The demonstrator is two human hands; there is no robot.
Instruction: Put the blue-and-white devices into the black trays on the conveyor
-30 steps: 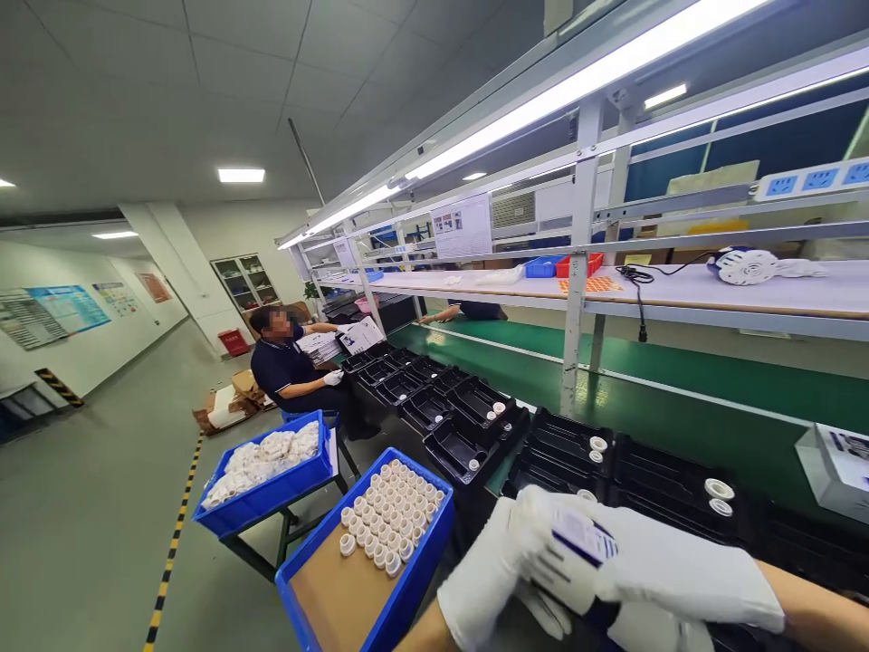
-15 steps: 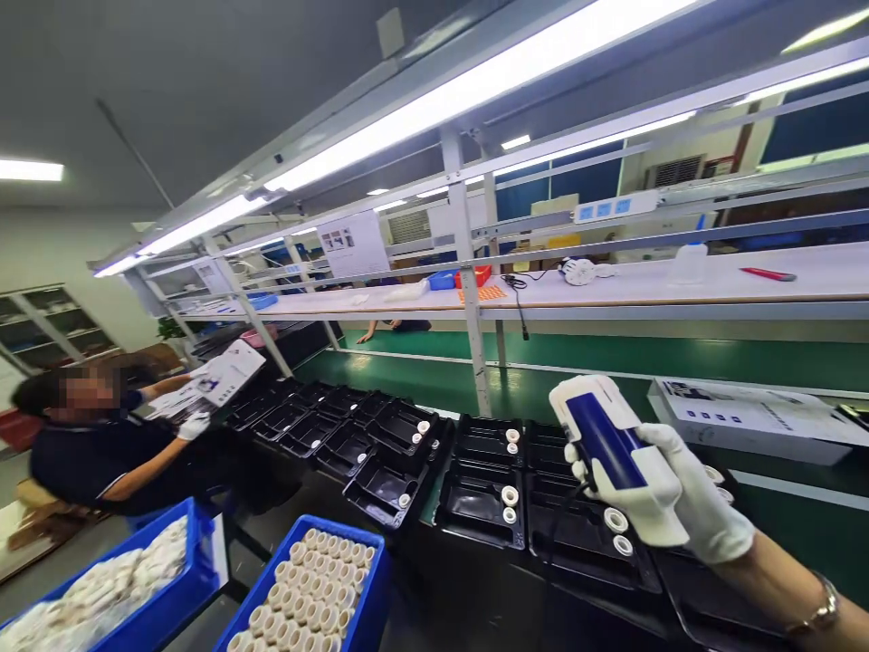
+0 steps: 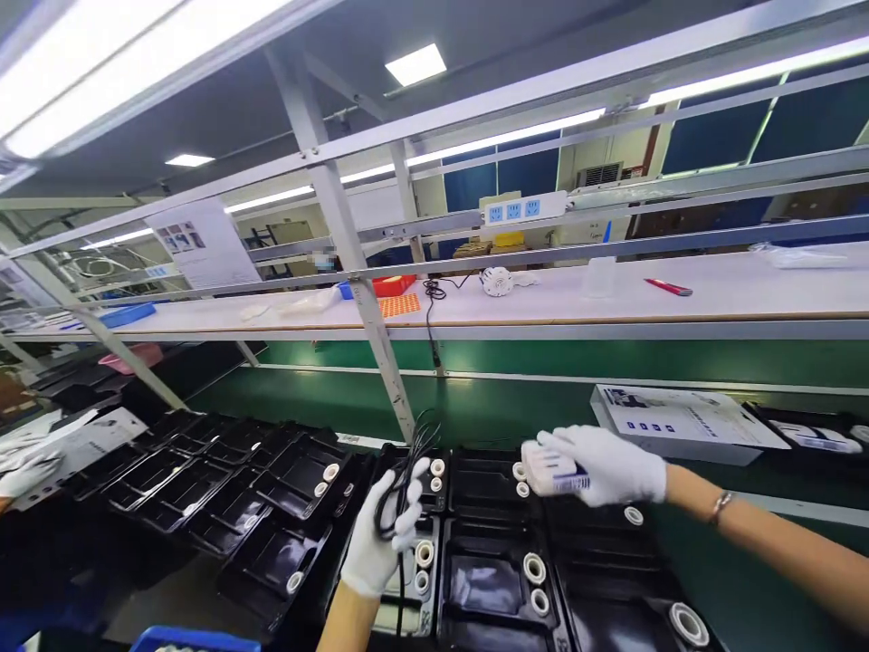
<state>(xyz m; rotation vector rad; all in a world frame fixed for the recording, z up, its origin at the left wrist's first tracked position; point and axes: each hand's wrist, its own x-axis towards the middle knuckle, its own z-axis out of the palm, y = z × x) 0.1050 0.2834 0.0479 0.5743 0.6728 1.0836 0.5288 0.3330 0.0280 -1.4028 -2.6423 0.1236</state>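
Note:
My left hand (image 3: 380, 534), in a white glove, is closed around a looped black cable (image 3: 407, 480) above the black trays. The cable's loose end hangs down past the wrist. My right hand (image 3: 611, 466), gloved too, grips a white device with blue markings (image 3: 547, 469); much of it is hidden under the fingers. Beneath the hands lie black plastic trays (image 3: 489, 593), with white rings (image 3: 534, 569) in their corner recesses. The device is above the back row of trays, near one ring.
A printed white box (image 3: 685, 421) lies at the right on the green bench (image 3: 326, 389). A shelf (image 3: 434, 317) on metal posts crosses above. At far left, a co-worker's gloved hand (image 3: 31, 475) holds a printed white carton (image 3: 95, 444). A blue bin (image 3: 194, 638) shows at bottom left.
The view has swung right. My left hand, out of sight earlier, has come in with the black cable. My right hand has turned the device, whose blue panel no longer faces me.

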